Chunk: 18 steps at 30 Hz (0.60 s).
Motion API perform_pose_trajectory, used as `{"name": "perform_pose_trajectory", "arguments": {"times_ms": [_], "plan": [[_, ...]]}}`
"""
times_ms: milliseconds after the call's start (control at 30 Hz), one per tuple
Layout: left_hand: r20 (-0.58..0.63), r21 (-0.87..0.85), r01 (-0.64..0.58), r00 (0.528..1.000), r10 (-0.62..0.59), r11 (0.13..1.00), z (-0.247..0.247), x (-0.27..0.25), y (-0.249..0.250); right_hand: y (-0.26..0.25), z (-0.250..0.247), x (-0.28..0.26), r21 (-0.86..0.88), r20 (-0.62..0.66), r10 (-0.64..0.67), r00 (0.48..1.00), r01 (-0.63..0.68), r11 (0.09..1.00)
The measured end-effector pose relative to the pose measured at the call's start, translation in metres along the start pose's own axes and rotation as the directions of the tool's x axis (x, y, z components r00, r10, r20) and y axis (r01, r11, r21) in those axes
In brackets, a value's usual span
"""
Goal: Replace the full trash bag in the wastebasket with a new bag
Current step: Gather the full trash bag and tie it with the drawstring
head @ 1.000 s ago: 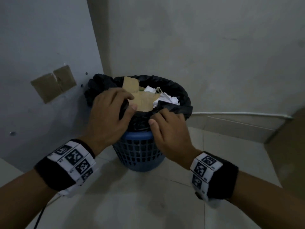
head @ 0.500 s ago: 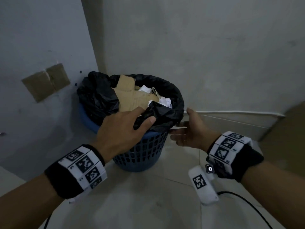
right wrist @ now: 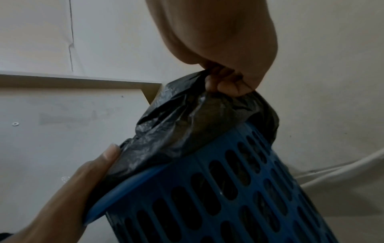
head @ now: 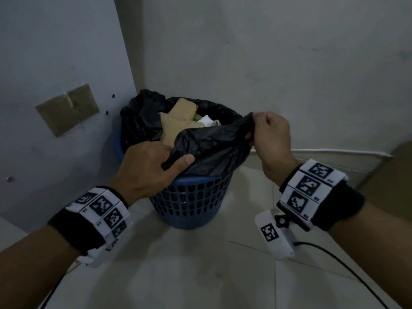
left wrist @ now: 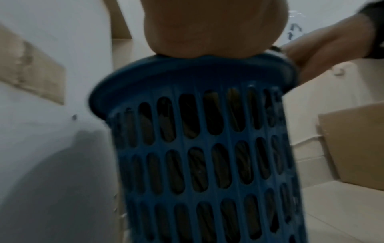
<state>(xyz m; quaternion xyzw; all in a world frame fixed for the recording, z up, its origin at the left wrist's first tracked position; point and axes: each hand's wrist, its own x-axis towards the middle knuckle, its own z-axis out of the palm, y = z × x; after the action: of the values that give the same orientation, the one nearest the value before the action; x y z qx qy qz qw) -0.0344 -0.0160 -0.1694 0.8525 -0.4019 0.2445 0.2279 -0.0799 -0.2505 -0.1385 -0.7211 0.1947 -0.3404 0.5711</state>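
A blue slotted wastebasket [head: 189, 197] [left wrist: 197, 148] [right wrist: 239, 189] stands on the tiled floor in a wall corner. Its black trash bag [head: 211, 143] [right wrist: 187, 125] holds brown cardboard [head: 176, 121] and white paper [head: 206, 119]. My left hand [head: 151, 166] [right wrist: 83, 180] grips the bag's near edge at the basket rim, thumb stretched over the plastic. My right hand [head: 267, 134] [right wrist: 226, 82] pinches the bag's right edge and holds it lifted above the rim. The bag's far left part still hangs bunched over the rim.
Walls close in behind and to the left of the basket. Two brown patches [head: 66, 110] sit on the left wall. A white pipe [head: 334, 151] runs along the right wall, with a cardboard box [left wrist: 353, 144] on the floor at the right. A black cable [head: 345, 270] trails from my right wrist.
My right hand went from open beside the basket to pinching the bag's right edge and lifting it off the rim. My left hand kept its grip on the near edge.
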Motion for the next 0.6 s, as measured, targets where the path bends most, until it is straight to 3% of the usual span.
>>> {"name": "perform_pose_trajectory", "arguments": {"times_ms": [67, 133, 300, 400, 500, 600], "plan": [[-0.013, -0.055, 0.018, 1.0, -0.019, 0.998, -0.001, -0.002, -0.007, 0.007, 0.009, 0.0, -0.101, 0.007, -0.174, 0.985, 0.174, 0.98], [-0.027, -0.102, 0.051, 0.998, -0.054, 0.993, -0.001, -0.003, -0.016, 0.015, 0.012, -0.003, -0.187, 0.095, -0.356, 0.93, 0.368, 0.911], [-0.127, -0.21, 0.213, 0.962, -0.242, 0.954, -0.007, -0.01, -0.042, 0.042, 0.015, -0.02, -0.271, 0.444, -0.553, 0.705, 0.694, 0.667], [-0.162, -0.187, 0.293, 0.932, -0.324, 0.938, -0.012, -0.01, -0.038, 0.041, 0.026, -0.04, -0.346, 0.444, -0.582, 0.681, 0.73, 0.589], [-0.214, -0.091, 0.196, 0.954, -0.211, 0.976, -0.016, -0.003, -0.021, 0.033, 0.038, -0.058, -0.345, 0.468, -0.561, 0.683, 0.726, 0.595], [-0.193, 0.017, 0.078, 0.978, -0.073, 0.997, -0.015, 0.005, 0.003, 0.025, 0.036, -0.065, -0.142, 0.491, -0.645, 0.586, 0.784, 0.604]]}}
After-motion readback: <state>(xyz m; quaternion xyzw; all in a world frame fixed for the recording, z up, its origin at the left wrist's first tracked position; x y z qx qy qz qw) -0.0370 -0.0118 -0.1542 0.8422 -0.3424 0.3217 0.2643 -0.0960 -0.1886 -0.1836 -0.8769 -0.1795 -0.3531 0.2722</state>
